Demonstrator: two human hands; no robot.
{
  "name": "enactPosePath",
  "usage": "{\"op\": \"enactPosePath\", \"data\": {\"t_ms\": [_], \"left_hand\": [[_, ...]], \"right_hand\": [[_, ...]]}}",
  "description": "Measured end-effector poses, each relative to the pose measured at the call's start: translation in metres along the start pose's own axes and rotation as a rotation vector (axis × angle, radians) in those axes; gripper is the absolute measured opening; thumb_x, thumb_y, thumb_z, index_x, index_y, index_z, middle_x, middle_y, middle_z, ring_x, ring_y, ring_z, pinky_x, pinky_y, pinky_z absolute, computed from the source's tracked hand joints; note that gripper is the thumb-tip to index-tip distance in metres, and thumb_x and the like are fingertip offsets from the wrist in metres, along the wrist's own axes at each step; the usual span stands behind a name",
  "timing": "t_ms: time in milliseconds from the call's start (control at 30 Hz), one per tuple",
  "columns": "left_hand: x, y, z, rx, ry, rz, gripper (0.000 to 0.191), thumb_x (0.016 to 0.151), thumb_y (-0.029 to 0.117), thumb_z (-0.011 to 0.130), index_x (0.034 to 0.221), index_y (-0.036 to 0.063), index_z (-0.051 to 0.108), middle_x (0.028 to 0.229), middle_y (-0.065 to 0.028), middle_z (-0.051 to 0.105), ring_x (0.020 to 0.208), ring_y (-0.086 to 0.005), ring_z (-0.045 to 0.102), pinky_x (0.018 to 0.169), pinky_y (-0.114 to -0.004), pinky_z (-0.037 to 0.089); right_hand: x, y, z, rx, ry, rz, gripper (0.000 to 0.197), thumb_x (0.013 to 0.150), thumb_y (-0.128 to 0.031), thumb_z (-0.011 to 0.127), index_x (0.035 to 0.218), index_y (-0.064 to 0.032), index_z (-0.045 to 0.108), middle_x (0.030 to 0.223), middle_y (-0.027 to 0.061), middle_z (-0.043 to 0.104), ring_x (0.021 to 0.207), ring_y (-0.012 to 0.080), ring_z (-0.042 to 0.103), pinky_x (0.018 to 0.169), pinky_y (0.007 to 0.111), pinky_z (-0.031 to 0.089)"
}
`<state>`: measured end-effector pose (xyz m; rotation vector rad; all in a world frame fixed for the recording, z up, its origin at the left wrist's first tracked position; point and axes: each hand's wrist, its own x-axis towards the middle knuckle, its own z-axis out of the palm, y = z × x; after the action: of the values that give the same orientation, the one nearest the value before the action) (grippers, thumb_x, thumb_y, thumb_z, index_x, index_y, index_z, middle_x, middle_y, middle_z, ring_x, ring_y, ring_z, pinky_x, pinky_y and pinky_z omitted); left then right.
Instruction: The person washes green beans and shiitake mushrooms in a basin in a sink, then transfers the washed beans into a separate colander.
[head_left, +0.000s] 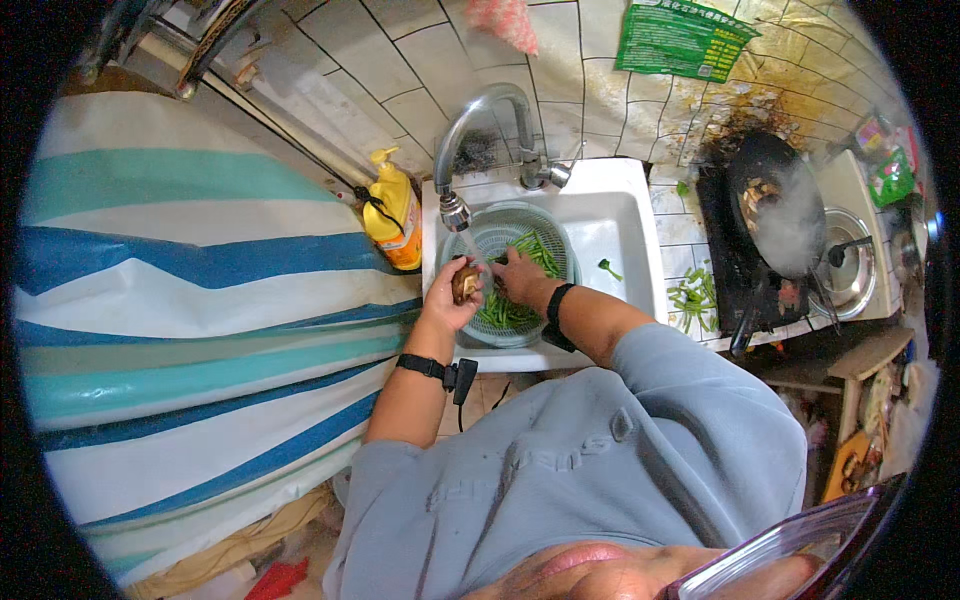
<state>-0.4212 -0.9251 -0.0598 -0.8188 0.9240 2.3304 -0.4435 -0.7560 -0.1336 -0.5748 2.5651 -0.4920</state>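
In my left hand (452, 294) is a brown mushroom (466, 285) with a pale patch facing up, held at the left side of a colander. Water (471, 241) runs from the faucet head (454, 212) between my hands. My right hand (523, 279) reaches over the colander (499, 339), its fingers bent down close to the stream. Whether those fingers grip anything is hidden; something dark shows beside them. Cut green vegetable stems (534, 249), perhaps beans, lie in the pale green plastic colander. It stands in the white sink (611, 217).
A yellow pump bottle (395, 217) stands left of the sink, beside a striped curtain (210, 300). Green scraps (694, 298) lie on the tiled counter at right. Beyond them, a steaming black wok (772, 202) with food sits tilted on the stove, near a metal lid (847, 262).
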Motion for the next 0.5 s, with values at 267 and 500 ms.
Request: {"op": "enactPosePath", "data": {"t_ms": [267, 500], "left_hand": [[-0.01, 0.011, -0.013, -0.028, -0.02, 0.065, 0.017, 0.083, 0.023, 0.064, 0.092, 0.0093, 0.058, 0.085, -0.0082, 0.063, 0.065, -0.0224, 0.058, 0.063, -0.04, 0.054], [-0.009, 0.013, -0.022, 0.067, 0.099, 0.194, 0.016, 0.08, 0.019, 0.066, 0.092, 0.014, 0.056, 0.083, -0.003, 0.059, 0.071, -0.0194, 0.055, 0.054, -0.035, 0.047]], "right_hand": [[0.011, 0.009, 0.008, 0.551, 0.141, 0.003, 0.042, 0.077, -0.026, 0.066, 0.109, -0.0018, 0.056, 0.101, 0.0248, 0.061, 0.094, 0.0379, 0.06, 0.081, 0.045, 0.048], [0.011, -0.028, -0.042, 1.483, -0.039, 0.177, 0.022, 0.075, -0.017, 0.058, 0.095, -0.0072, 0.056, 0.092, 0.0063, 0.058, 0.081, 0.0261, 0.056, 0.075, 0.044, 0.05]]}}
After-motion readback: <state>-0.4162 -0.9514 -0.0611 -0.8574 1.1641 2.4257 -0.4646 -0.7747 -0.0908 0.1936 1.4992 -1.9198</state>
